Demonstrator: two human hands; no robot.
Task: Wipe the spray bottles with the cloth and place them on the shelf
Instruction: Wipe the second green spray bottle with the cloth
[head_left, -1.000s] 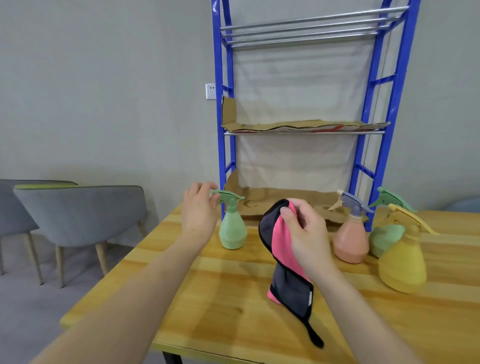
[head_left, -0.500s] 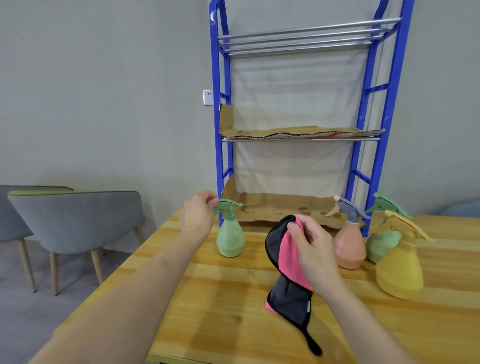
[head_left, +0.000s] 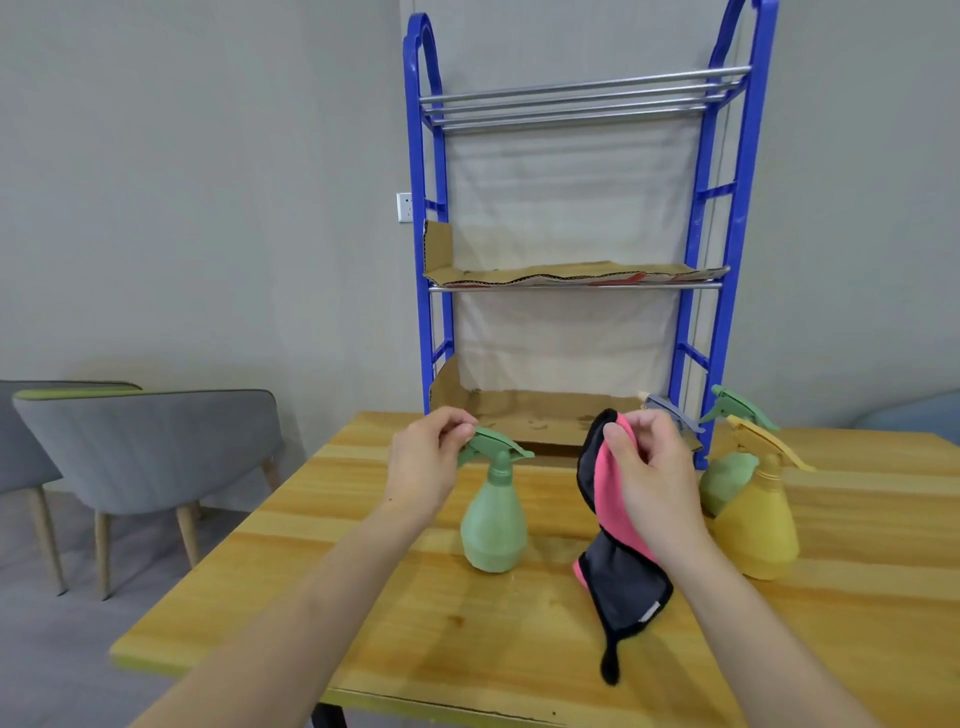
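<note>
Head view is showing the left hand (head_left: 428, 462) reaching over the desk (head_left: 363, 597). Its fingers (head_left: 452, 422) are curling and pinching the back of the trigger head of the green spray bottle (head_left: 493, 525), which is standing upright left of centre. The right hand (head_left: 652, 478) is holding up the pink and black cloth (head_left: 621, 577), thumb and fingers pressing together on its top edge. The cloth is hanging down towards the desk; whether its tail is touching, I cannot tell. Behind this hand, a grey-triggered bottle (head_left: 675, 413) is mostly hiding. At the right, a yellow spray bottle (head_left: 758, 525) is standing just in front of a second green bottle (head_left: 724, 480), beside the foot of the blue shelf (head_left: 698, 260). Cardboard (head_left: 519, 415) is lining the lower levels. Grey chairs (head_left: 150, 441) are standing far left.
</note>
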